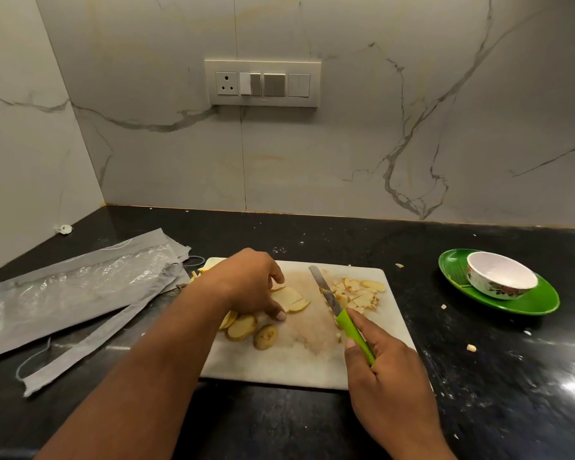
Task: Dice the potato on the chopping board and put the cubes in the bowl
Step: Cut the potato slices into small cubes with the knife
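Right hand [384, 363], lower centre-right of the frame: fingers curled round the green handle of the knife [342, 313], forefinger laid along the top. The blade points up and left and lies low over the chopping board [279, 366], with its edge against the left side of the diced pile [356, 295].

Left hand [249, 283], centre of the frame: fingers bent downward, tips resting on a fan of potato slices [291, 298]. Whether it pinches or merely steadies them cannot be told; the thumb tip touches the board just below the slices.

Progress, as judged: roughly midway. The potato is fully sliced, and one portion is cut to cubes, heaped right of the blade. Uncut slices remain under the left hand and at the board's lower left, including a skin-on end piece [265, 336]. The bowl [502, 275], middle right, appears empty; no transfer is done.

Count:
- one board, one knife, one bowl, standing on one green plate [528, 303];
- about four loose slices lower left and three or so overlapping under the fingers, more partly hidden behind the hand;
- cubes too many and too small to count;
- at least three stray bits on the black counter [478, 410] right of the board;
- grey plastic packets [80, 290] at the left, number uncertain;
- one switch panel [263, 83] on the wall.
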`<move>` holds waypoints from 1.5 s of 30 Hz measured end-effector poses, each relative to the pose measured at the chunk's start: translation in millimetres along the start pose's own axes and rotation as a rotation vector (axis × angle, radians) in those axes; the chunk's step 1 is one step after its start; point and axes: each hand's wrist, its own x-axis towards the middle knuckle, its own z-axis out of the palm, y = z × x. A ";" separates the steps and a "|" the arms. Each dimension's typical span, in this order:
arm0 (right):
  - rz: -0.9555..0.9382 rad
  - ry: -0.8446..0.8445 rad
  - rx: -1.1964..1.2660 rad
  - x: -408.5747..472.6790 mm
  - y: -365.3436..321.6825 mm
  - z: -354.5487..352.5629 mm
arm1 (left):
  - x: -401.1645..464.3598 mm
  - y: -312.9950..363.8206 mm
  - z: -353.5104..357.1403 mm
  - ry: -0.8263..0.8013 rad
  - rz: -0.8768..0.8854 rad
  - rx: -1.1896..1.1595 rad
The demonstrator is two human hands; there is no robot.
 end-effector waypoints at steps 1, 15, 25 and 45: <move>0.001 0.001 -0.002 0.1 -0.4 0.1 | 0.6 -0.2 0.5 -0.010 0.003 -0.016; 0.014 -0.003 -0.083 -2.4 -3.4 1.5 | 6.0 22.5 16.9 0.054 -0.016 0.050; -0.015 -0.004 -0.185 -3.4 -8.2 2.5 | 8.4 11.0 13.5 -0.017 0.067 -0.137; -0.007 -0.049 -0.534 2.6 -17.6 18.4 | 7.7 -6.9 6.4 0.010 0.155 -0.220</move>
